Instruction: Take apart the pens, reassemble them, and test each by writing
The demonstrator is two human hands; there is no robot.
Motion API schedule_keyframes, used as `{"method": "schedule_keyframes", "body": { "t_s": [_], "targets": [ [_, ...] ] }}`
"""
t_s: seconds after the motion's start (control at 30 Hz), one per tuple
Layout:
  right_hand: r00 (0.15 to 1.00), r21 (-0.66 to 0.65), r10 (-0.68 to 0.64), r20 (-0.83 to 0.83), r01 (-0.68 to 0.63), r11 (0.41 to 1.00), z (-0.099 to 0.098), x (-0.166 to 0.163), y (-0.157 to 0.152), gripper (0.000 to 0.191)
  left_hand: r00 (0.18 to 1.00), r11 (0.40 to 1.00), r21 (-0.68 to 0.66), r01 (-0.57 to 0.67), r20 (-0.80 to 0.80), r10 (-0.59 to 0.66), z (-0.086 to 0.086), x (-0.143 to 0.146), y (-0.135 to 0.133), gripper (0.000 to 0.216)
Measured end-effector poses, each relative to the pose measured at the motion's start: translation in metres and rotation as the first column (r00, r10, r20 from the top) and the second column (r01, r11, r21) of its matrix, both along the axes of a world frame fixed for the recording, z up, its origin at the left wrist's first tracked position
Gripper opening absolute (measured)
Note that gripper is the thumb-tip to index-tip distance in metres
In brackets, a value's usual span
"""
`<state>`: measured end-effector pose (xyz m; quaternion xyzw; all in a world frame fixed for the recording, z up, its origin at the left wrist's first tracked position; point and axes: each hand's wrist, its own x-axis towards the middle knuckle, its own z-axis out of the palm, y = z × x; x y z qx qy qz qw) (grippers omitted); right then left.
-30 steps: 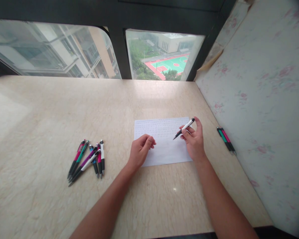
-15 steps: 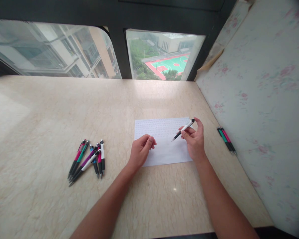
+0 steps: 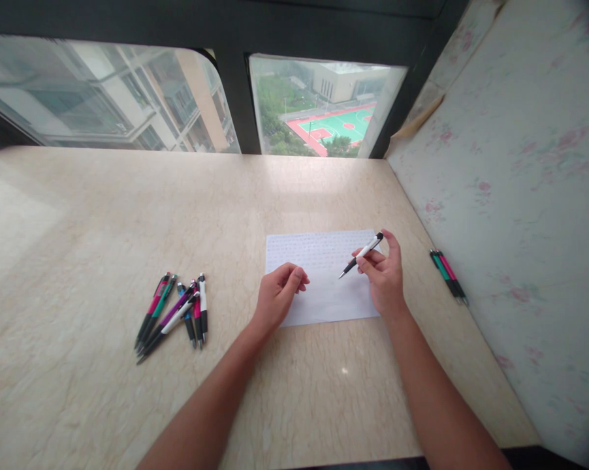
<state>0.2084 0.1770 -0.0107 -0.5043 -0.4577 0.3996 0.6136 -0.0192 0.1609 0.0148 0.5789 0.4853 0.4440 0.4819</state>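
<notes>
A white sheet of paper (image 3: 324,274) with faint handwriting lies on the marble table (image 3: 128,215). My right hand (image 3: 385,277) holds a white and black pen (image 3: 362,253) in a pinch, its tip pointing down-left just above the paper. My left hand (image 3: 277,297) rests on the paper's left edge with its fingers curled loosely into a fist; nothing shows in it.
A loose pile of several coloured pens (image 3: 174,316) lies left of my left arm. Two more pens (image 3: 448,276), green and pink, lie by the floral wall (image 3: 520,196) on the right. Windows (image 3: 318,108) run along the far edge of the table.
My right hand has shifted the pen slightly left over the paper. The left hand has stayed put.
</notes>
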Motion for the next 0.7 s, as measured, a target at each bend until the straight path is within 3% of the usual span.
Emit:
{"method": "schedule_keyframes", "body": {
  "t_s": [0.57,0.63,0.7],
  "targets": [
    [0.988,-0.016,-0.077,-0.131,0.076,0.997,0.0031,-0.0033,0.0002,0.082,0.999,1.0,0.0,0.016,-0.047,-0.016,-0.0029,-0.0002,-0.0001,0.031],
    [0.982,-0.029,-0.092,-0.164,0.088,0.996,0.0024,-0.003,0.0011,0.07,0.996,1.0,0.007,0.031,-0.083,-0.03,-0.0058,-0.0004,-0.0002,0.03],
    [0.982,-0.057,-0.099,-0.162,0.09,0.994,0.0008,-0.0023,0.0017,0.042,0.991,0.998,0.006,0.06,-0.12,-0.058,-0.0087,-0.0004,-0.0001,0.029]
  ]
}}
